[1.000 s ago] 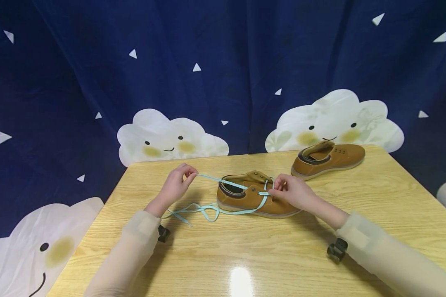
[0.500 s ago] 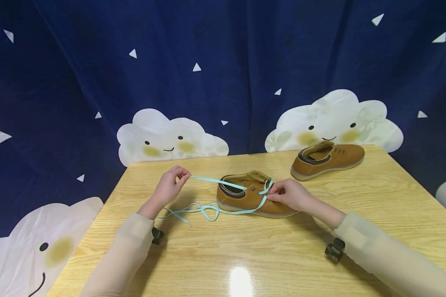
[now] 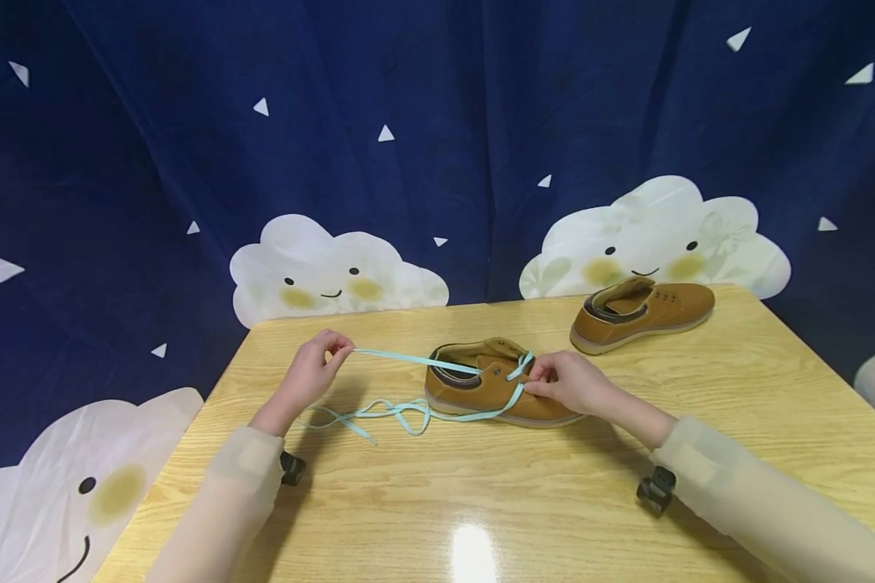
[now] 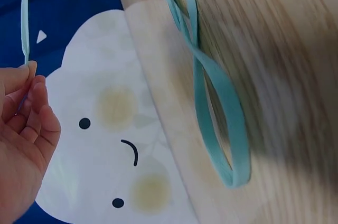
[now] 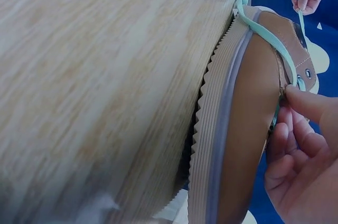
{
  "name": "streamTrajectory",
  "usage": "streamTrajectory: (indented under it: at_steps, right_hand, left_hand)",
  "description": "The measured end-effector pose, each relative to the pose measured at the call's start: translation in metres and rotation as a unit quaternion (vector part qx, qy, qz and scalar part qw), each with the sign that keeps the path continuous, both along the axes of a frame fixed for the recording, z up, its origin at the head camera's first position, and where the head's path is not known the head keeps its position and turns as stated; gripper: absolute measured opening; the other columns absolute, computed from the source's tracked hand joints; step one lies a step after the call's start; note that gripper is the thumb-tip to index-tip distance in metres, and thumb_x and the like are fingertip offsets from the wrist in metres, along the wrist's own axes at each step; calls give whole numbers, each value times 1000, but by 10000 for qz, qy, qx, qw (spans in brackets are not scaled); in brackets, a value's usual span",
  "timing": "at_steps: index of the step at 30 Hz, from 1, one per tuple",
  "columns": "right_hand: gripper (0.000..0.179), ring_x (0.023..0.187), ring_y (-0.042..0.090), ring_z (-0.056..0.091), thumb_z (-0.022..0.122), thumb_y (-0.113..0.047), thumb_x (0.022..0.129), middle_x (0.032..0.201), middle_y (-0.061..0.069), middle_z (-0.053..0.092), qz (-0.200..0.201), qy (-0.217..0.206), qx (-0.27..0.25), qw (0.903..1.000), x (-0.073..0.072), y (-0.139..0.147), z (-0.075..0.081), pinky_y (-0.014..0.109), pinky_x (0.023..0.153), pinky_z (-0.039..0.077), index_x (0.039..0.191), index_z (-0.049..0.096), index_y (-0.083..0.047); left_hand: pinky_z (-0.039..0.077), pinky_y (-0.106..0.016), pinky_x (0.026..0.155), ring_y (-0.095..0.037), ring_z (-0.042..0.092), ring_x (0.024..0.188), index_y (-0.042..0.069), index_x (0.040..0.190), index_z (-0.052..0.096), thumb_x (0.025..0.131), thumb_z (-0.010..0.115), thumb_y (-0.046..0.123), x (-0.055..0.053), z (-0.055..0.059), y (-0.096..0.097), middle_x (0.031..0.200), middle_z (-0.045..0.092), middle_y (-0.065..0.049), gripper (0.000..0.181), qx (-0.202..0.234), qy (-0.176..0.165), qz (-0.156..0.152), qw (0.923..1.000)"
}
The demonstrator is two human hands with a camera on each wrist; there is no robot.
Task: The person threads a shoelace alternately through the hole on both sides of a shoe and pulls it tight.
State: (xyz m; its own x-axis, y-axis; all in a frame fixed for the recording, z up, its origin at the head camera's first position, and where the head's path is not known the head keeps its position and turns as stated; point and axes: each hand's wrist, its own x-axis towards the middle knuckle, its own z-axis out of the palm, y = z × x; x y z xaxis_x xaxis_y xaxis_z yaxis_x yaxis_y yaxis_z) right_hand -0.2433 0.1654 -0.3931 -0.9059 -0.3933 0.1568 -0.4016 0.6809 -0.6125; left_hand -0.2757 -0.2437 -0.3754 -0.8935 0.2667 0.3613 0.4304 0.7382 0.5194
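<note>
A brown leather shoe point(image 3: 474, 395) stands on the table with its toe to the right, partly hidden by my right hand point(image 3: 570, 382). That hand pinches the shoe at the front edge of its eyelet flap, thumb on top in the right wrist view. My left hand point(image 3: 308, 374) holds the end of a light blue shoelace point(image 3: 408, 358) between thumb and fingertips, left of the heel. From there the lace runs nearly straight across the shoe's opening to the flap. The lace's other length point(image 4: 232, 123) lies looped on the tabletop in front of the shoe and left of it.
A second brown shoe point(image 3: 674, 312), with no lace in its eyelets, stands at the back right of the wooden table point(image 3: 408, 502). Behind the table hangs a dark blue curtain point(image 3: 437, 121) with white clouds and triangles.
My left hand has moved left and slightly down, drawing more lace out across the shoe. The lace loop by my right hand has shrunk. My right fingers have shifted slightly down onto the flap edge.
</note>
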Motion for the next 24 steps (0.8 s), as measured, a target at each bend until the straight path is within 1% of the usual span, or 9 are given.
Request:
streamTrajectory:
  at_steps: [5, 11, 16, 20, 24]
  right_hand:
    - [16, 57, 10, 45, 73, -19, 88, 64, -8, 54, -48, 41, 120, 9999, 0, 0, -1, 29, 56, 37, 75, 65, -14]
    - [17, 58, 10, 45, 73, -20, 89, 64, -8, 53, -63, 77, 207, 9997, 1, -1, -1, 29, 56, 37, 75, 64, -15]
    - [17, 57, 10, 45, 73, -20, 88, 64, -8, 52, -63, 119, 238, 9996, 1, -1, 0, 29, 56, 37, 75, 64, -16]
    - [17, 57, 10, 45, 73, -20, 88, 64, -8, 52, -75, 159, 258, 9995, 1, 0, -1, 29, 55, 36, 75, 64, -16]
    - [17, 58, 10, 45, 73, -20, 88, 64, -8, 53, -78, 151, 238, 9996, 0, 0, -2, 29, 55, 36, 75, 64, -15]
  left_hand:
    - [42, -35, 67, -22, 51, 80, 1, 100, 66, 99, 56, 10, 2, -2, -9, 92, 59, -8, 14, -10, -34, 80, 10000]
    - [43, -36, 69, -22, 52, 82, 0, 101, 65, 99, 57, 10, 9, -6, -19, 93, 60, -8, 13, -8, -176, 178, 9997]
    - [44, -38, 70, -22, 54, 83, 0, 101, 64, 98, 58, 9, 14, -10, -27, 92, 60, -8, 11, 12, -180, 256, 9995]
    - [45, -40, 72, -23, 56, 84, -1, 99, 65, 97, 60, 6, 13, -14, -26, 92, 61, -9, 9, -58, -162, 217, 9996]
    - [45, -40, 73, -23, 55, 82, 0, 97, 66, 96, 61, 6, 10, -15, -18, 91, 62, -9, 9, -245, -297, 80, 9992]
